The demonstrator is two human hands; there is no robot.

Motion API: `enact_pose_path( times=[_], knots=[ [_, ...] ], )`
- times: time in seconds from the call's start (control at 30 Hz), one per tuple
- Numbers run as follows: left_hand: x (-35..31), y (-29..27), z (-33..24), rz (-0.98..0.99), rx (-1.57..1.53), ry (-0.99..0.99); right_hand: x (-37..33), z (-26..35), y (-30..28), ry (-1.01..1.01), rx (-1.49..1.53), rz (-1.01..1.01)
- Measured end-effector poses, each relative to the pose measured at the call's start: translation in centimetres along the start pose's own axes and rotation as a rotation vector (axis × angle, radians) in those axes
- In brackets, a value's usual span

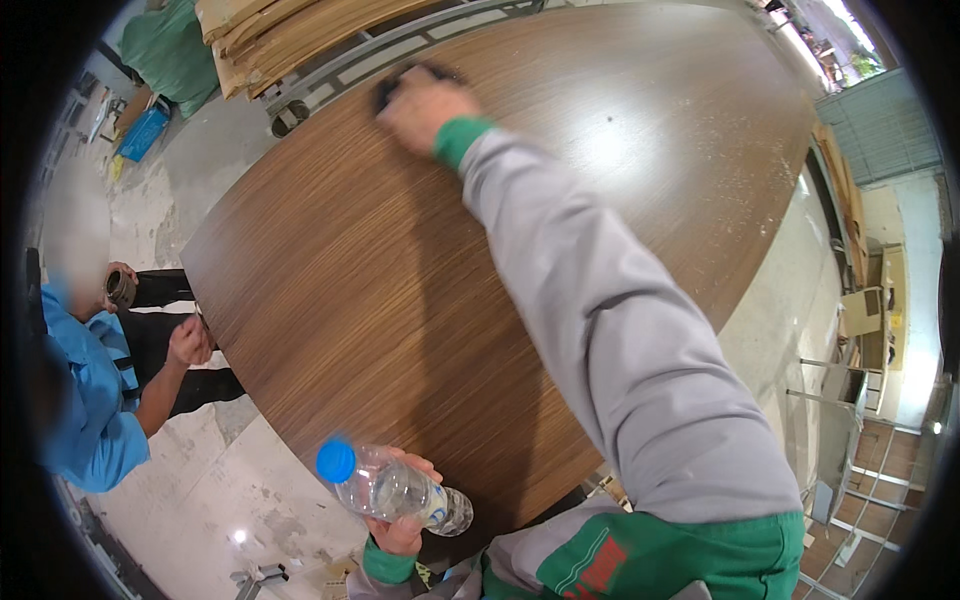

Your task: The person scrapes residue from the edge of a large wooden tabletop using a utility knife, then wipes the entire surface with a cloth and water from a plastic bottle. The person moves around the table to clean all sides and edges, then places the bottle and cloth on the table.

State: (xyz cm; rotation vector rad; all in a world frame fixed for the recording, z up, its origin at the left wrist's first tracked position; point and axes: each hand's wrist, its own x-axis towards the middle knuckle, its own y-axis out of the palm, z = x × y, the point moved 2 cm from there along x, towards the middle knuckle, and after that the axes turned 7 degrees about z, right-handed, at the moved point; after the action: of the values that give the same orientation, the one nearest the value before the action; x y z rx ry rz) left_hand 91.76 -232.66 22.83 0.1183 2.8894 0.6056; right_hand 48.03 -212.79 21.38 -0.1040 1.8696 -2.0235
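A clear plastic bottle (395, 488) with a blue cap lies tilted in my left hand (403, 533), its cap toward the upper left. My fingers wrap around its body, and some clear liquid seems to be inside. Beneath my arms spreads a large wood-grain board (330, 270) with a dark brown surface. Far across it, my right hand (425, 108) presses a dark wiping pad (388, 92) onto the board near its far edge. Motion blurs that hand, and the pad is mostly hidden under it. Pale specks dot the right part of the board.
At the left edge a person in a blue shirt (95, 390) holds a roll of tape (121, 288). Stacked brown panels (290, 35) rest on a metal-framed cart beyond the board. A green sack (172, 55) and a blue box (145, 130) sit far left. Metal frames (860, 500) stand right.
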Motion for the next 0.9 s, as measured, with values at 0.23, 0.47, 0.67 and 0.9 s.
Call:
enact_pose_path(
  times=[0.23,0.47,0.67,0.9],
  knots=[
    [1.5,3.7,1.8,-0.007,-0.106,0.055,-14.8,-42.8,3.7,0.708,-0.126,-0.262],
    [3.1,5.8,1.1,-0.060,0.097,0.085,-32.3,-4.8,7.3,-0.333,0.302,0.001],
    [3.7,6.1,0.8,0.024,0.219,0.131,-35.7,-26.8,8.6,0.589,0.213,-0.241],
    [9.1,7.3,3.2,-0.180,0.278,0.371,-43.6,-6.4,9.8,-0.361,0.372,-0.314]
  ],
)
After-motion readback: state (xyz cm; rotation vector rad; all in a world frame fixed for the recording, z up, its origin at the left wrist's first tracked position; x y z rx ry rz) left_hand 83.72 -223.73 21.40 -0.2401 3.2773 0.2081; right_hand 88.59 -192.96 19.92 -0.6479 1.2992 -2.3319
